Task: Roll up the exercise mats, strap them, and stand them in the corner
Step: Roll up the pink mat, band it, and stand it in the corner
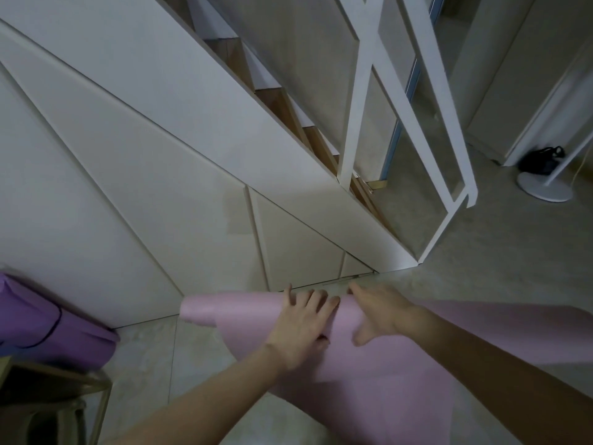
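I see the pink mat (369,380), smooth and matte, lying on the pale tiled floor (144,364), its far end wound into a loose tube close to the white stair panels (128,187). My left hand (301,326) and right hand (382,313) press on that roll, fingers spread and fairly straight. A rolled purple mat (48,322) lies at left by the same wall.

The partly rolled mat (385,396) lies on the floor (513,268) before the staircase panelling (160,187), its roll nearest the panelling. The left hand (301,326) and right hand (382,313) rest side by side on the roll. A 2nd, rolled mat (48,326) lies far left against the panelling. A stand base (545,187) sits far right.
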`<action>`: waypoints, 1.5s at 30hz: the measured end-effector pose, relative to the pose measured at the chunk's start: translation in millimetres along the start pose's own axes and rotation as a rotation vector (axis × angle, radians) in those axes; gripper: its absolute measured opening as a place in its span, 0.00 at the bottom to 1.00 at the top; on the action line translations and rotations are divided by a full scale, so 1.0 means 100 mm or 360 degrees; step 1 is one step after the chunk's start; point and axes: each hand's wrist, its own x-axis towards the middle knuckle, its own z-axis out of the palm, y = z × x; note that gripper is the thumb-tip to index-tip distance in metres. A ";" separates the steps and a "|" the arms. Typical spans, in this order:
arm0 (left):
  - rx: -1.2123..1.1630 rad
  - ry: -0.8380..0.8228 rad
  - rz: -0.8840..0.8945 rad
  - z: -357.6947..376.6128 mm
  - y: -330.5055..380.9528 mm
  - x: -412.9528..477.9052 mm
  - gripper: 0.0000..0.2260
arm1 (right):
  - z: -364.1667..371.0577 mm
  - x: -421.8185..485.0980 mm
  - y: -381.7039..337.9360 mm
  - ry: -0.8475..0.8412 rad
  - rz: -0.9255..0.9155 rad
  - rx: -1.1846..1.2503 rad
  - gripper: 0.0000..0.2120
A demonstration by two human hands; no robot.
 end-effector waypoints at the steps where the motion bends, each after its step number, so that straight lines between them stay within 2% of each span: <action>1: 0.0058 0.0104 -0.0017 0.05 0.03 -0.04 0.38 | -0.04 0.02 0.00 -0.0021 0.0005 0.0023 0.38; 3: 0.0147 0.0112 -0.0038 0.11 0.08 -0.12 0.43 | -0.12 0.06 -0.01 -0.0080 0.0001 0.0085 0.40; 6: 0.0120 -0.0105 -0.0147 0.19 0.09 -0.19 0.57 | -0.22 0.08 -0.03 -0.0182 -0.0020 0.0215 0.41; 8: 0.0125 -0.0146 -0.0195 0.21 0.07 -0.20 0.59 | -0.26 0.11 -0.03 -0.0272 -0.0047 0.0260 0.41; 12: 0.0094 -0.0095 -0.0175 0.17 0.01 -0.16 0.56 | -0.29 0.17 -0.02 -0.0472 -0.0062 0.0355 0.39; 15: 0.0009 -0.0104 -0.0107 0.12 -0.06 -0.09 0.50 | -0.29 0.17 -0.02 -0.0592 -0.0048 0.0454 0.35; 17: -0.0043 -0.0220 -0.0038 0.06 -0.11 -0.06 0.43 | -0.35 0.11 -0.04 -0.0640 -0.0037 0.0486 0.34; 20: -0.0236 -0.0341 -0.0052 -0.03 -0.15 0.03 0.40 | -0.41 0.01 -0.06 -0.0676 -0.0032 0.0500 0.32; 23: -0.0460 -0.0571 -0.0066 -0.13 -0.19 0.16 0.39 | -0.38 -0.06 -0.08 -0.0578 -0.0079 0.0307 0.39; 25: -0.0614 -0.0751 -0.0075 -0.20 -0.23 0.25 0.39 | -0.29 -0.09 -0.08 -0.0393 -0.0152 0.0091 0.43; 29: -0.0772 -0.0959 -0.0069 -0.32 -0.27 0.35 0.40 | -0.13 -0.12 -0.09 -0.0108 -0.0233 -0.0082 0.41; 31: -0.0734 -0.0926 -0.0079 -0.28 -0.23 0.35 0.40 | -0.10 -0.10 -0.06 -0.0080 -0.0224 -0.0124 0.39; 33: -0.0569 -0.0779 -0.0085 -0.21 -0.15 0.30 0.40 | -0.13 -0.08 -0.01 -0.0117 -0.0200 -0.0102 0.40; 36: -0.0364 -0.0455 -0.0135 -0.13 0.00 0.15 0.38 | -0.21 -0.05 0.06 -0.0202 -0.0136 0.0022 0.41; 39: -0.0159 0.0008 -0.0166 -0.05 0.11 -0.02 0.34 | -0.27 0.02 0.10 -0.0255 -0.0071 0.0166 0.40; 41: -0.0085 0.0191 -0.0164 0.02 0.19 -0.08 0.33 | -0.32 0.08 0.12 -0.0273 -0.0046 0.0211 0.40; 42: -0.0046 0.0206 -0.0170 0.03 0.22 -0.11 0.36 | -0.36 0.10 0.11 -0.0293 -0.0043 0.0230 0.41; 45: 0.0053 0.0033 -0.0239 0.07 0.25 -0.14 0.54 | -0.51 0.12 0.08 -0.0454 -0.0061 0.0343 0.38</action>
